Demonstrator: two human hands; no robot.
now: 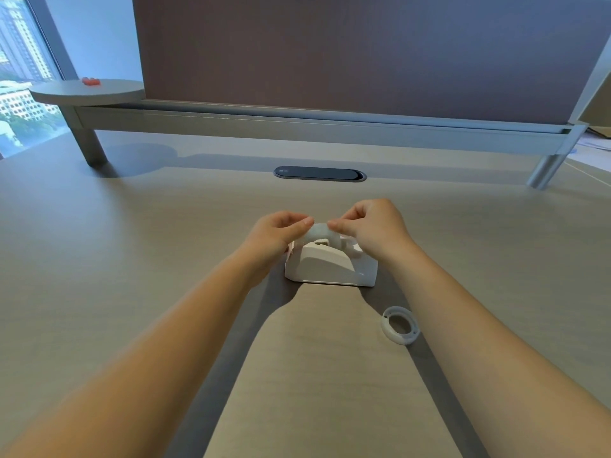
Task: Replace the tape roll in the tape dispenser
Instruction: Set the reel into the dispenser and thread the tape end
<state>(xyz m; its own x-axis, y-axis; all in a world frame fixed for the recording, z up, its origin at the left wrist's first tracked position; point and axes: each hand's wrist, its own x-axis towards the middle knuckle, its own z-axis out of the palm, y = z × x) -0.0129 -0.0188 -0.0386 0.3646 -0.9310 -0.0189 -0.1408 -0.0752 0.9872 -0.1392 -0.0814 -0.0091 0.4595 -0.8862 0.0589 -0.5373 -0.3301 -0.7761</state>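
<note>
- The tape dispenser (330, 264) sits out in the middle of the desk (132, 259), well clear of every edge, with a tape roll (320, 232) at its top.
- Your left hand (276, 234) and right hand (372, 231) each pinch one side of that roll, fingers closed on it from opposite sides.
- I can't tell whether the roll is seated in its cradle or only resting above it, nor whether this is the old roll or the new one.
- My guess is you are at the seating or lifting step; the next move calls for a straight, even motion so the hub does not jam sideways.
- A second ring (400, 324), probably a spare roll or core, lies flat toward the near edge on your right, apart from the dispenser.
- A dark cable slot (320, 173) lies toward the far edge; nothing blocks your hands.
</note>
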